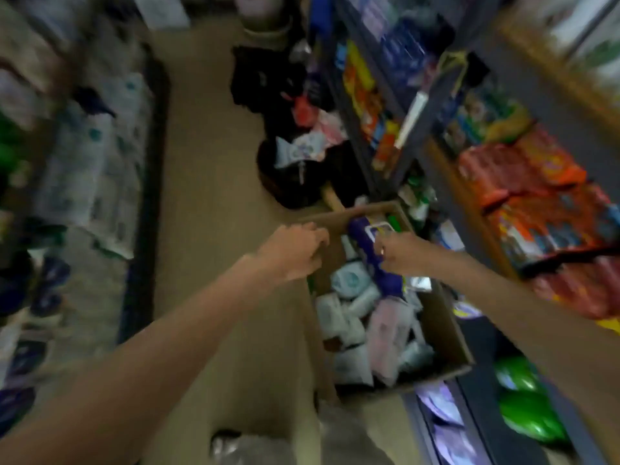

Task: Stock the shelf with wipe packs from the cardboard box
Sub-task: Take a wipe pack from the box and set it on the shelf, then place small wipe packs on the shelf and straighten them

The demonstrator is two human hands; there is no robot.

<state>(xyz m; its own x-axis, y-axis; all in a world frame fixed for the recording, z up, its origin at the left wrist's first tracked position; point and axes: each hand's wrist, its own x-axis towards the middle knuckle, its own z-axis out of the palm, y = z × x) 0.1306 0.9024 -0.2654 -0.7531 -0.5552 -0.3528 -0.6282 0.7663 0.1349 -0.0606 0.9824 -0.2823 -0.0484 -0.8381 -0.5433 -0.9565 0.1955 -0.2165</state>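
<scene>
The cardboard box [449, 333] is matt brown corrugated board with bare, unprinted walls. The purple pack [369, 250] pinched by the right hand [399, 255] is glossy plastic film and shows a white highlight just above the grip. Below the grip, the white and pink packs [365, 323] in the box are soft plastic wrap with a dull sheen. The floor [208, 182] left of the grip is smooth, matt beige. Right of the grip, the orange packs [523, 182] and green packs [530, 417] are shiny film.

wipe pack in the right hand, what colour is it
Purple, with a white-edged patch, seen in the head view: wipe pack gripped by the right hand.
</scene>
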